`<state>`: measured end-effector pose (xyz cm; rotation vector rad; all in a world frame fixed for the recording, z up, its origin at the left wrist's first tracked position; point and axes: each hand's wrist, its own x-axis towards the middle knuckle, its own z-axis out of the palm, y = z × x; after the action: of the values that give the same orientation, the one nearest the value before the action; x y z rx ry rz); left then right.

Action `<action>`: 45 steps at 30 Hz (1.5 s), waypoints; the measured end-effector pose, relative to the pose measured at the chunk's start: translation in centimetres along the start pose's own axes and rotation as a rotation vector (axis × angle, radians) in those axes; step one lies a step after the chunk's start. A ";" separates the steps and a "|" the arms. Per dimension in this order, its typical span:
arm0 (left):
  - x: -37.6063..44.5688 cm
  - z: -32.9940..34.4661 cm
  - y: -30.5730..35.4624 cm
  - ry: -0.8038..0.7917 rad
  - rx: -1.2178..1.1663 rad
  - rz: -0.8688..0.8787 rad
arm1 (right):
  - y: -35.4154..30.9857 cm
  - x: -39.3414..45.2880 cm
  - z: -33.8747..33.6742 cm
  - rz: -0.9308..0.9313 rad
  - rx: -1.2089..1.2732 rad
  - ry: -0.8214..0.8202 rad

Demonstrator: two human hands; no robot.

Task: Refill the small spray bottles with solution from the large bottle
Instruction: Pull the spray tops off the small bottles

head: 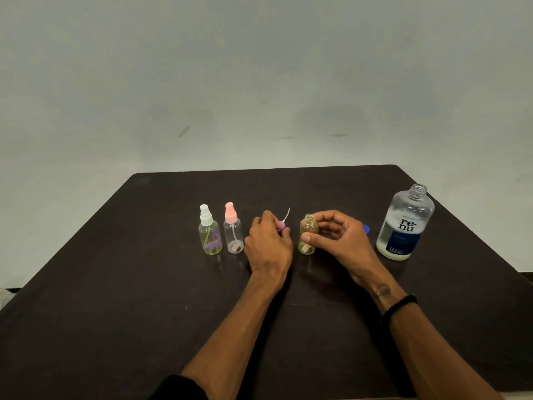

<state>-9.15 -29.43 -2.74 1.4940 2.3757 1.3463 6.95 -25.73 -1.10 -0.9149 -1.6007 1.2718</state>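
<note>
left hand (268, 243): fingers pinch purple spray cap (281, 226) | right hand (337, 238): fingers grip open bottle (308, 235)

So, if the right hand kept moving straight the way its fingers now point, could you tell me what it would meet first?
Probably the left hand, which holds the purple spray top. The right hand points leftward and already holds the open small bottle; depth is unclear.

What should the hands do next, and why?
Probably the left hand sets the purple spray head down; the right hand grips the open small bottle, and the large bottle stands uncapped, ready for pouring.
</note>
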 end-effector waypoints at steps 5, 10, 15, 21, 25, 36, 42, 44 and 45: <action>-1.7 -0.9 -0.6 -0.008 -0.053 0.022 | 0.3 -0.1 0.0 0.005 -0.013 -0.002; -4.6 -3.3 -1.1 -0.018 -0.064 0.046 | -0.1 -0.9 0.0 0.026 0.005 0.010; -7.3 -5.2 -2.0 0.041 -0.147 0.030 | 0.6 -3.8 0.0 0.086 -0.023 0.114; -5.9 -7.3 -2.3 0.267 -0.408 -0.064 | 0.6 -7.1 1.1 0.160 -0.140 0.245; -3.5 -8.2 -2.6 0.299 -0.435 -0.080 | -0.4 -8.0 2.9 0.131 -0.326 0.181; -0.9 -7.4 -2.0 0.302 -0.383 -0.060 | -1.2 -8.2 5.0 0.129 -0.422 0.095; -0.7 -7.1 -2.4 0.304 -0.388 -0.040 | -1.2 -8.2 5.1 0.131 -0.430 0.071; -0.8 -7.2 -2.2 0.292 -0.377 -0.041 | -1.2 -8.2 5.1 0.130 -0.423 0.069; -0.8 -7.4 -2.0 0.288 -0.363 -0.037 | -1.2 -8.2 5.1 0.124 -0.413 0.069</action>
<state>-13.38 -35.11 0.21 1.2216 2.1235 1.9690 5.01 -35.24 -1.89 -1.3147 -1.8091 0.9919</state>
